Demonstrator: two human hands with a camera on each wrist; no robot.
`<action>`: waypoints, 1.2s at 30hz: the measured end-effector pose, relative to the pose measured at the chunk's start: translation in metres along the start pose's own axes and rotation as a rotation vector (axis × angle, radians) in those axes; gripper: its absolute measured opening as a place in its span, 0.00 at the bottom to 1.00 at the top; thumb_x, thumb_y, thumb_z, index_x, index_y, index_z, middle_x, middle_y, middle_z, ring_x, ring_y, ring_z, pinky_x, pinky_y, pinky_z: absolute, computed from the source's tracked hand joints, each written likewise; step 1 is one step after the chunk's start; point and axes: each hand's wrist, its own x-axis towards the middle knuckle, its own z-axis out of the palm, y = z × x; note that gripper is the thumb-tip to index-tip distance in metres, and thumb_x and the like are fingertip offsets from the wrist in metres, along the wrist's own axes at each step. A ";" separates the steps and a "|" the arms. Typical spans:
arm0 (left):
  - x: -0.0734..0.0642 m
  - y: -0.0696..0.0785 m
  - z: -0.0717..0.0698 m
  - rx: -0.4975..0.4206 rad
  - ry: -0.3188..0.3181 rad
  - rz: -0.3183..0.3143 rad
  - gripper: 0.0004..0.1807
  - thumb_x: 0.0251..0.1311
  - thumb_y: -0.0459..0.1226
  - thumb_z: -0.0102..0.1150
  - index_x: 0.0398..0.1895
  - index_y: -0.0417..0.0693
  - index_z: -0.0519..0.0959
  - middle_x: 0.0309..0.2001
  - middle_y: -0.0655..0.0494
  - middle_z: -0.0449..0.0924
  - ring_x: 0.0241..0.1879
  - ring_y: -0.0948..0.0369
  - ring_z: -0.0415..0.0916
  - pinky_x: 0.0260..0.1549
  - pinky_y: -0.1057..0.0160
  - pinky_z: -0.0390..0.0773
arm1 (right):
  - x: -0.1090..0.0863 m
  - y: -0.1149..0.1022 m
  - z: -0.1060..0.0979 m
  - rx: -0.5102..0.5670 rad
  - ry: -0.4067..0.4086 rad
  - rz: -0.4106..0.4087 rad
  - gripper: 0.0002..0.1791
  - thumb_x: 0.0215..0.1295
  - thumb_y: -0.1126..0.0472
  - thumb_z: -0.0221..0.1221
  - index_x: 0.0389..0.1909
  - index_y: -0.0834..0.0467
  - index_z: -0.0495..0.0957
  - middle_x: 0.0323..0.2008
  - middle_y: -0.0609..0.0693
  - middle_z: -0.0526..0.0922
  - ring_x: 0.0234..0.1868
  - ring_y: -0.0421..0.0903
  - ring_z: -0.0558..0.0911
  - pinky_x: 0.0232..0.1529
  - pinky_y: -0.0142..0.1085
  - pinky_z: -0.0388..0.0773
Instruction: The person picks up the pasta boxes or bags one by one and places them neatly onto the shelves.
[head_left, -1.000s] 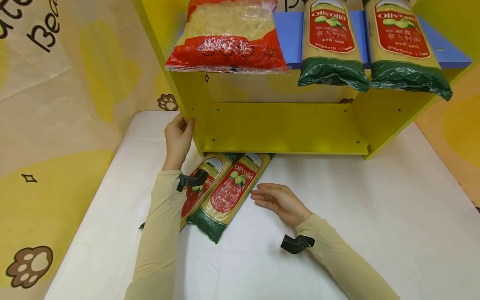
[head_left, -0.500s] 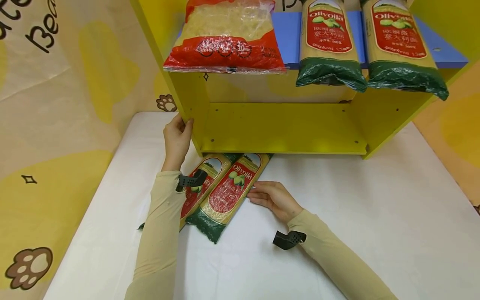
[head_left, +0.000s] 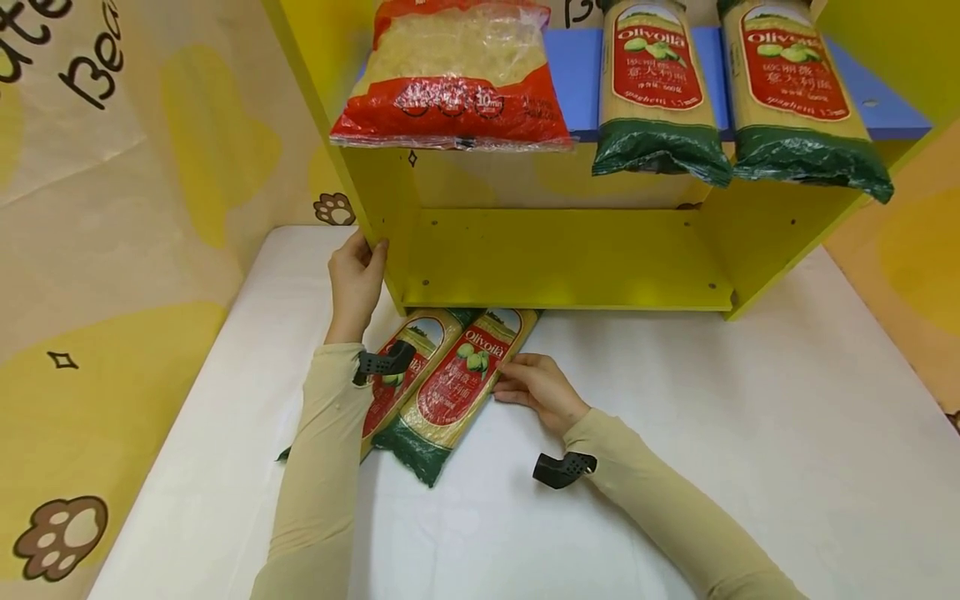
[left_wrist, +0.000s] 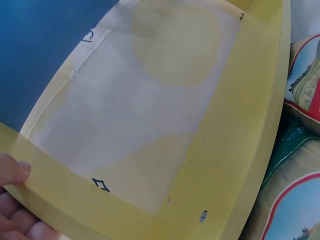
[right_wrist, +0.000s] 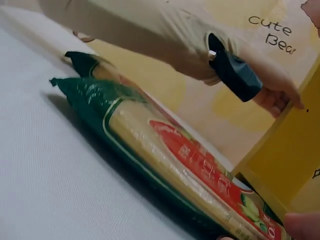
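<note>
In the head view my left hand (head_left: 356, 279) grips the front edge of the left side panel of a yellow shelf (head_left: 562, 258). The left wrist view shows its thumb (left_wrist: 12, 170) on the inner face and the fingers curled outside. My right hand (head_left: 543, 390) pinches the right edge of a spaghetti packet (head_left: 459, 379), thumb and fingers at its side. This packet has green ends and a red label, and lies slanted on the white table. A second spaghetti packet (head_left: 401, 375) lies against its left, partly hidden by my left forearm. The far ends of both reach the shelf's bottom board.
On the blue upper board (head_left: 573, 79) lie a red pasta bag (head_left: 457, 83) and two more spaghetti packets, one in the middle (head_left: 660, 92) and one at the right (head_left: 802, 92); their ends overhang the front. White cloth covers the table (head_left: 675, 433). A patterned backdrop (head_left: 135, 208) stands behind.
My right hand has moved left and slightly forward, from beside the nearer spaghetti packet to its right edge, and now pinches it. The left hand stays on the shelf panel.
</note>
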 end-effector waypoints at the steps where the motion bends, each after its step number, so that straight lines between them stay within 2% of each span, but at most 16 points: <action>1: 0.000 0.000 0.000 0.004 0.000 -0.001 0.15 0.66 0.32 0.51 0.52 0.32 0.77 0.47 0.39 0.81 0.43 0.50 0.80 0.41 0.66 0.77 | 0.001 0.001 0.001 -0.015 0.001 -0.003 0.12 0.69 0.67 0.51 0.46 0.73 0.67 0.31 0.55 0.78 0.29 0.43 0.80 0.37 0.34 0.80; 6: -0.001 -0.001 -0.001 0.014 0.006 0.009 0.14 0.66 0.32 0.51 0.51 0.32 0.77 0.46 0.39 0.81 0.42 0.50 0.81 0.39 0.68 0.76 | 0.007 0.000 0.003 -0.055 0.019 -0.004 0.18 0.68 0.64 0.54 0.50 0.71 0.61 0.28 0.55 0.79 0.22 0.41 0.80 0.30 0.32 0.80; 11: 0.000 0.001 0.000 0.012 0.021 0.020 0.14 0.65 0.31 0.52 0.50 0.31 0.77 0.45 0.39 0.81 0.40 0.50 0.81 0.37 0.71 0.75 | 0.011 -0.001 0.005 -0.081 0.030 0.006 0.23 0.67 0.64 0.55 0.54 0.71 0.58 0.29 0.57 0.80 0.19 0.41 0.80 0.28 0.33 0.80; 18: -0.001 0.000 0.000 0.014 0.013 0.015 0.14 0.66 0.31 0.51 0.52 0.32 0.77 0.46 0.38 0.81 0.42 0.49 0.81 0.39 0.67 0.76 | 0.017 0.002 0.008 -0.090 0.074 -0.014 0.21 0.64 0.70 0.56 0.54 0.71 0.59 0.22 0.55 0.79 0.14 0.40 0.78 0.22 0.31 0.79; 23: -0.001 0.000 0.001 0.040 0.016 0.034 0.14 0.66 0.31 0.51 0.51 0.32 0.77 0.45 0.38 0.81 0.41 0.49 0.81 0.38 0.68 0.76 | 0.017 0.004 0.007 -0.077 0.092 -0.043 0.21 0.63 0.72 0.56 0.53 0.73 0.59 0.19 0.54 0.79 0.13 0.39 0.77 0.19 0.31 0.78; 30: 0.000 0.001 0.001 0.048 0.011 0.042 0.14 0.66 0.31 0.51 0.51 0.32 0.77 0.45 0.39 0.81 0.41 0.49 0.81 0.38 0.68 0.77 | 0.012 0.006 0.004 -0.097 0.086 -0.056 0.20 0.63 0.74 0.55 0.53 0.73 0.60 0.21 0.56 0.79 0.12 0.40 0.76 0.19 0.31 0.78; 36: 0.000 0.000 0.001 0.049 0.010 0.043 0.14 0.66 0.31 0.51 0.51 0.32 0.77 0.45 0.38 0.81 0.40 0.50 0.81 0.37 0.70 0.76 | 0.003 0.010 -0.001 -0.129 0.038 -0.066 0.20 0.64 0.73 0.55 0.53 0.74 0.59 0.20 0.54 0.80 0.13 0.40 0.76 0.19 0.31 0.78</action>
